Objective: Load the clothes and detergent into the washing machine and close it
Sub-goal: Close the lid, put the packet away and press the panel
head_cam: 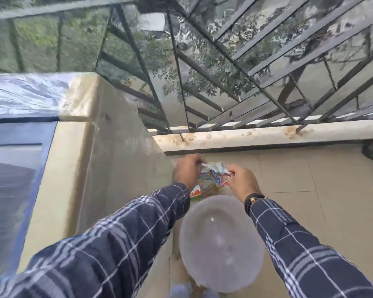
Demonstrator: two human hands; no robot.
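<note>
A colourful detergent packet sits upright low against the tiled wall, its crumpled top between my two hands. My left hand pinches the packet's top left corner. My right hand grips the top right corner. Just below the packet is a round translucent grey lid or tub, seen from above. Both arms wear dark plaid sleeves, and a dark beaded bracelet is on my right wrist. No washing machine and no clothes are identifiable in the view.
A beige ledge with rust stains runs above the hands, topped by a metal window grille with trees beyond. A beige pillar stands to the left, next to a blue-edged glossy surface. Beige floor tiles spread to the right.
</note>
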